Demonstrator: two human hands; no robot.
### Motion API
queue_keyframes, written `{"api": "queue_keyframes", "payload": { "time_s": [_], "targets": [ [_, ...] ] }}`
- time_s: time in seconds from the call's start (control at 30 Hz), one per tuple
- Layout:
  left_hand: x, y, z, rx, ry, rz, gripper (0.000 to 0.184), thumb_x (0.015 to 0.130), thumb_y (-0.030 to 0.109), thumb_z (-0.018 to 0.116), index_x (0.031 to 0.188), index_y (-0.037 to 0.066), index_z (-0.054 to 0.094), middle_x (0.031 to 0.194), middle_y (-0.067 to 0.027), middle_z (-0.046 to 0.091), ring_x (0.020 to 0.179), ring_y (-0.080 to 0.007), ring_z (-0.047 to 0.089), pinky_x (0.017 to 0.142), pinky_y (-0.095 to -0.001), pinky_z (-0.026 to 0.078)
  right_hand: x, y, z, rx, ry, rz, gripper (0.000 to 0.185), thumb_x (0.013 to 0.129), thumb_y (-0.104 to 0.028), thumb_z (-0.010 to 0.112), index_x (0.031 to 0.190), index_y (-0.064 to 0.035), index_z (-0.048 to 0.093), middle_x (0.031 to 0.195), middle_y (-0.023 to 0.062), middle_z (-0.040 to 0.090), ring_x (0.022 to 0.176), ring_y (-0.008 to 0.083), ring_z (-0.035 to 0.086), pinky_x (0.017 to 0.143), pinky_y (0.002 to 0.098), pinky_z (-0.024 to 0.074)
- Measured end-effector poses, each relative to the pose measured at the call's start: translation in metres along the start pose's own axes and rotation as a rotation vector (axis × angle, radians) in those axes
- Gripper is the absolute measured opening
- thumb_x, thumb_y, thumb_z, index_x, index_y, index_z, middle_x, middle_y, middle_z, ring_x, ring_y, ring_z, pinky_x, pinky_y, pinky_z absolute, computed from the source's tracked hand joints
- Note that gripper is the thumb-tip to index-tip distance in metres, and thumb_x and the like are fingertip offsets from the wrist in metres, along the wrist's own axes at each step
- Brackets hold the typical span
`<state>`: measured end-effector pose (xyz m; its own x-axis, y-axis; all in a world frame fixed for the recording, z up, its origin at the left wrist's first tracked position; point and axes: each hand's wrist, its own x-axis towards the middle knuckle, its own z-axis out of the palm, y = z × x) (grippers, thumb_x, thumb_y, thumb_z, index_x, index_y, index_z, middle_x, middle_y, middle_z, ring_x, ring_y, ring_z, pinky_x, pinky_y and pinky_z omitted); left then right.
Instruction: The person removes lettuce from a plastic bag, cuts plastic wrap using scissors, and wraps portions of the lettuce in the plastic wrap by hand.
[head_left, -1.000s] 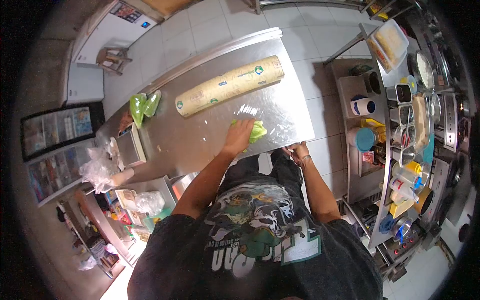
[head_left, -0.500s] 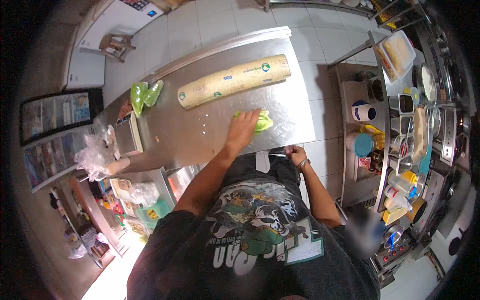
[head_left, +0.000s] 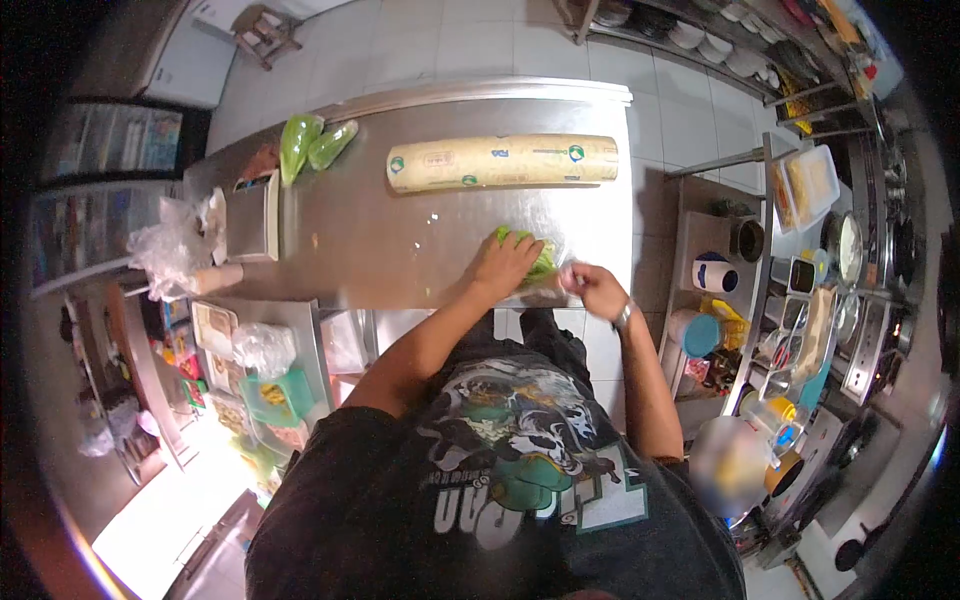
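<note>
My left hand (head_left: pixel 503 265) lies over a bunch of green leafy vegetable (head_left: pixel 543 262) on the steel table, its fingers curled around the leaves. Close by on the right, my right hand (head_left: pixel 597 291), a watch at the wrist, is closed in a pinch at what looks like clear plastic film (head_left: pixel 545 298) by the table's near edge. The film is faint and slightly blurred. Beyond both hands lies a long printed roll of wrap (head_left: pixel 500 163). Two wrapped green vegetable packs (head_left: pixel 299 146) rest at the table's far left.
A scale-like metal box (head_left: pixel 252 218) and crumpled plastic bags (head_left: pixel 172 245) stand on the left. Below them is a green container (head_left: pixel 278 400). Shelving on the right holds a teal-lidded tub (head_left: pixel 700 333) and several containers. The steel table (head_left: pixel 350 230) has small scraps on it.
My right hand has risen from below the table's near edge to beside the leafy vegetable. My left hand stays on the leaves. The view has shifted and turned slightly.
</note>
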<state>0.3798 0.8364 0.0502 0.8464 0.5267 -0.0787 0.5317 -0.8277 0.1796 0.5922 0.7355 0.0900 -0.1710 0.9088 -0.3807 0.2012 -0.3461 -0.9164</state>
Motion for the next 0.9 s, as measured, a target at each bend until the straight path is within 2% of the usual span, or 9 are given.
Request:
{"api": "queue_keyframes", "payload": {
  "time_s": [0.07, 0.13, 0.3, 0.37, 0.47, 0.53, 0.67, 0.77, 0.9],
  "targets": [
    [-0.004, -0.004, 0.013, -0.009, 0.01, -0.002, 0.052, 0.088, 0.028, 0.058, 0.136, 0.009, 0.049, 0.126, -0.0134, 0.055, 0.115, -0.0342, 0.052, 0.101, -0.0458, 0.042, 0.056, 0.0, 0.001, 0.296, 0.053, 0.194, 0.016, 0.099, -0.016, 0.056, 0.097, -0.0032, 0.065, 0.089, -0.0007, 0.064, 0.082, 0.0099, 0.058, 0.078, 0.0274, 0.0496],
    [-0.009, -0.008, 0.029, -0.314, 0.008, -0.206, 0.05, 0.098, 0.034, 0.047, 0.139, 0.005, 0.045, 0.133, -0.0184, 0.05, 0.12, -0.0394, 0.048, 0.106, -0.0488, 0.037, 0.092, 0.0, 0.012, 0.449, 0.094, 0.181, 0.016, 0.1, -0.016, 0.055, 0.098, -0.004, 0.065, 0.091, 0.0007, 0.065, 0.083, 0.0113, 0.059, 0.077, 0.0276, 0.0497],
    [-0.009, -0.016, -0.017, -0.514, -0.113, -0.268, 0.05, 0.102, 0.032, 0.037, 0.143, 0.002, 0.038, 0.138, -0.0214, 0.045, 0.125, -0.0404, 0.044, 0.108, -0.0496, 0.034, 0.118, 0.028, 0.027, 0.786, 0.072, 0.21, 0.018, 0.1, -0.012, 0.051, 0.102, -0.0002, 0.064, 0.098, 0.0053, 0.066, 0.09, 0.0143, 0.059, 0.088, 0.0283, 0.0452],
    [-0.011, -0.018, -0.007, -0.611, -0.146, -0.286, 0.05, 0.103, 0.03, 0.036, 0.144, 0.002, 0.037, 0.14, -0.0214, 0.044, 0.127, -0.0389, 0.044, 0.109, -0.049, 0.034, 0.116, 0.029, 0.031, 0.727, 0.112, 0.212, 0.018, 0.1, -0.012, 0.051, 0.102, -0.0001, 0.065, 0.099, 0.0055, 0.066, 0.091, 0.0143, 0.058, 0.088, 0.0281, 0.0449],
    [-0.013, -0.021, 0.046, -0.416, -0.022, -0.195, 0.05, 0.103, 0.029, 0.034, 0.147, 0.005, 0.033, 0.145, -0.0199, 0.039, 0.13, -0.0376, 0.042, 0.111, -0.0481, 0.032, 0.112, 0.021, 0.038, 0.666, 0.15, 0.164, 0.02, 0.1, -0.012, 0.052, 0.106, 0.0013, 0.065, 0.103, 0.0064, 0.067, 0.095, 0.014, 0.058, 0.091, 0.0287, 0.044],
    [-0.013, -0.023, 0.035, -0.559, -0.063, -0.314, 0.049, 0.103, 0.025, 0.033, 0.147, 0.006, 0.032, 0.15, -0.018, 0.034, 0.132, -0.0349, 0.04, 0.113, -0.0463, 0.031, 0.113, 0.017, 0.046, 0.658, 0.285, 0.133, 0.023, 0.1, -0.016, 0.054, 0.109, 0.001, 0.067, 0.101, 0.0043, 0.066, 0.092, 0.0133, 0.059, 0.083, 0.0275, 0.0472],
    [-0.021, -0.02, -0.014, -0.681, 0.1, -0.356, 0.049, 0.102, 0.028, 0.035, 0.145, 0.005, 0.035, 0.153, -0.0157, 0.03, 0.139, -0.0347, 0.031, 0.112, -0.0472, 0.029, 0.119, 0.042, 0.053, 0.542, 0.285, 0.077, 0.025, 0.098, -0.016, 0.054, 0.113, 0.0, 0.067, 0.107, 0.0052, 0.067, 0.097, 0.0138, 0.059, 0.087, 0.0277, 0.0462],
    [-0.024, -0.012, -0.005, -0.44, 0.094, -0.372, 0.046, 0.1, 0.022, 0.037, 0.142, 0.005, 0.04, 0.156, -0.0133, 0.025, 0.14, -0.0343, 0.029, 0.113, -0.0492, 0.026, 0.126, 0.034, 0.056, 0.429, 0.255, 0.121, 0.026, 0.097, -0.012, 0.05, 0.113, 0.0003, 0.067, 0.106, 0.0068, 0.068, 0.096, 0.0139, 0.06, 0.089, 0.0263, 0.0458],
    [-0.025, -0.007, -0.007, -0.132, 0.033, -0.395, 0.052, 0.089, 0.015, 0.052, 0.137, -0.002, 0.044, 0.15, -0.023, 0.032, 0.138, -0.0354, 0.031, 0.11, -0.0485, 0.028, 0.131, 0.03, 0.06, 0.241, 0.204, -0.014, 0.034, 0.091, -0.009, 0.043, 0.113, 0.0007, 0.066, 0.105, 0.0095, 0.068, 0.097, 0.0191, 0.061, 0.09, 0.028, 0.0456]
  ]
}}
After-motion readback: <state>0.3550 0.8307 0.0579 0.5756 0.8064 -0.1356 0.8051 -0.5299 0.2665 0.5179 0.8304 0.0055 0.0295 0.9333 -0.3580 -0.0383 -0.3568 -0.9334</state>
